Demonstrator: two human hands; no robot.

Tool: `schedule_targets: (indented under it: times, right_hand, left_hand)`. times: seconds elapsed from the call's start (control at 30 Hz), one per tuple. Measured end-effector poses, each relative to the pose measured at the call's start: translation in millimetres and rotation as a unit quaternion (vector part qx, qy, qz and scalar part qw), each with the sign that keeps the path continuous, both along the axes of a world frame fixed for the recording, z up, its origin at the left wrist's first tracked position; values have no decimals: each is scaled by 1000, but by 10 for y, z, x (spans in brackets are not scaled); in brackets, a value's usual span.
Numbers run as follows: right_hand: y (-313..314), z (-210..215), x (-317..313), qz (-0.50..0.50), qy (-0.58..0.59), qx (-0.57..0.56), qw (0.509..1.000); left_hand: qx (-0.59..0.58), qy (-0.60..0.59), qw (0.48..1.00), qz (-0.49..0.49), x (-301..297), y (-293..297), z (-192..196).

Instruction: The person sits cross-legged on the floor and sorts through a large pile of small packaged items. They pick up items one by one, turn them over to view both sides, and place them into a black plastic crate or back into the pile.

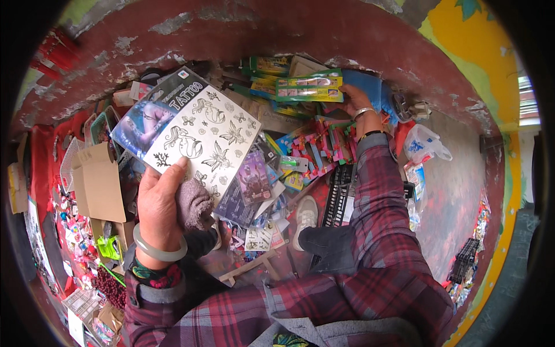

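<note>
My left hand (159,202) is closed on a temporary tattoo sheet (199,130), its thumb lying over the lower edge. Black mermaids, fairies and shells are printed on its white part, beside a dark photo strip. A greyish-purple cloth (195,203) bunches against the same hand, below the sheet. Farther off, my right hand (357,103) grips the right end of a flat green and yellow packet (309,87); some of its fingers are hidden. Similar packets (272,66) lie around that one. Under the tattoo sheet are dark picture packs (248,185).
Pink and red boxed goods (326,141) and a black rack (336,196) lie between my arms. An open cardboard box (98,182) and plastic baskets (104,124) stand at left. A white plastic bag (425,143) sits at right. A peeling red wall (243,29) rises behind.
</note>
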State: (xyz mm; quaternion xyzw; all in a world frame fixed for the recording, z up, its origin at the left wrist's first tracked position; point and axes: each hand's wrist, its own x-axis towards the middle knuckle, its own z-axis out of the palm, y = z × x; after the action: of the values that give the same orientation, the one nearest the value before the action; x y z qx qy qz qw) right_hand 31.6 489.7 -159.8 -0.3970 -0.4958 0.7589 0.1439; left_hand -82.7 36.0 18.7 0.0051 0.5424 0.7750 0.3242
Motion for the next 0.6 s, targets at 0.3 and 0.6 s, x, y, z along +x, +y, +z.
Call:
schedule_targets:
  times: [0.3, 0.6]
  right_hand:
    - [127, -581, -534, 134, -194, 297, 925]
    - [-1212, -1688, -449, 482, -266, 564, 615]
  left_hand:
    - [-9, 4, 1000, 5, -12, 1, -27]
    - [0, -13, 1000, 7, 33, 33, 1]
